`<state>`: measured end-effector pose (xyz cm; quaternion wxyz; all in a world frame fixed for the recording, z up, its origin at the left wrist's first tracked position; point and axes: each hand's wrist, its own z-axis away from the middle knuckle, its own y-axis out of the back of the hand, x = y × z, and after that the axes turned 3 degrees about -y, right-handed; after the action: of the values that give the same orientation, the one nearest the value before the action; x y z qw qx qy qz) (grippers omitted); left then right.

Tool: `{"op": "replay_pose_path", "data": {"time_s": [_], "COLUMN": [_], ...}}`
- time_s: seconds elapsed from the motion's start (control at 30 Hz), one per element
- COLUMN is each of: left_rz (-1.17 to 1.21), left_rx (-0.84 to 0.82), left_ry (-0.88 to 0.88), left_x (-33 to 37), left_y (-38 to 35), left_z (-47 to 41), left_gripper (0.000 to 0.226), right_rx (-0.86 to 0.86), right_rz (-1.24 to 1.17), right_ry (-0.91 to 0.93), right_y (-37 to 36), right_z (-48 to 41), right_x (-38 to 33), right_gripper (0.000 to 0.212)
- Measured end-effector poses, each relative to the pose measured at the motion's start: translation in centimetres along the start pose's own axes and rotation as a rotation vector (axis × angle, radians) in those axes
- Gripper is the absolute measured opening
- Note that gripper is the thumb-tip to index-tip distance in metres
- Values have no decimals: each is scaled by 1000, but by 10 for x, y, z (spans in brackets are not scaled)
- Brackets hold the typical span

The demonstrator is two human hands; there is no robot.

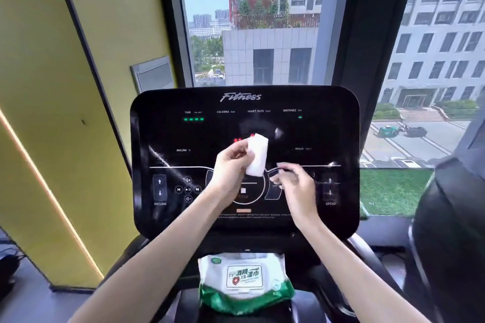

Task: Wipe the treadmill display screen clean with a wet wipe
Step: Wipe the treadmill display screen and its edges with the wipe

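The black treadmill display screen (309,136) faces me, lit with green and red marks and white labels. In front of its middle my left hand (231,165) pinches a folded white wet wipe (257,155), held upright just off the glass. My right hand (294,183) hovers a little to the right of the wipe, fingers spread and curled, holding nothing. Below the console lies the green and white wet wipe pack (245,283), its lid shut.
A yellow wall (65,86) runs along the left. A tall window (262,21) with a dark frame stands behind the console. Black treadmill handrails (372,254) flank the pack, and a dark machine (451,231) rises at the right.
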<state>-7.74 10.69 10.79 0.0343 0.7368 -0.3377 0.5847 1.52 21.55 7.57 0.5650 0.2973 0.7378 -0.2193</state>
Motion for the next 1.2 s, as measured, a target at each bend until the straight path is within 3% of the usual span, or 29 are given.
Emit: {"op": "replay_pose_path", "data": {"time_s": [0.07, 0.13, 0.3, 0.37, 0.47, 0.53, 0.6, 0.8, 0.93, 1.1, 1.2], "left_rz": [42, 49, -81, -230, -563, -756, -924, -966, -1006, -1072, -1163], "left_rx": [-13, -16, 1, 237, 719, 857, 889, 807, 537, 233, -66], "left_ry": [66, 100, 135, 84, -44, -129, -164, -312, -483, -564, -607], "left_x": [3, 6, 18, 27, 48, 58, 57, 15, -25, -69, -85], "left_y": [9, 18, 44, 66, 109, 132, 140, 90, 15, -64, -91], "left_z": [6, 12, 32, 27, 9, -1, -9, -17, -18, -18, -5], "left_gripper": [26, 21, 11, 13, 9, 23, 21, 26, 26, 24, 32], "right_rx": [-89, -130, -144, -142, -85, -42, -4, 54, 126, 170, 185], "right_rz": [-158, -189, -31, 107, 347, 500, 629, 818, 849, 864, 879], "right_ry": [-129, -134, -43, 51, 259, 398, 506, 543, 487, 438, 413], "right_y": [-18, -33, -58, -68, -70, -64, -54, -11, 19, 54, 73], "right_z": [4, 9, 12, 11, 14, 17, 19, 11, 5, 0, 1], "right_x": [-10, -14, -6, -1, 4, 7, 11, 28, 32, 41, 49], "right_gripper": [13, 14, 19, 19, 22, 25, 30, 41, 48, 58, 58]}}
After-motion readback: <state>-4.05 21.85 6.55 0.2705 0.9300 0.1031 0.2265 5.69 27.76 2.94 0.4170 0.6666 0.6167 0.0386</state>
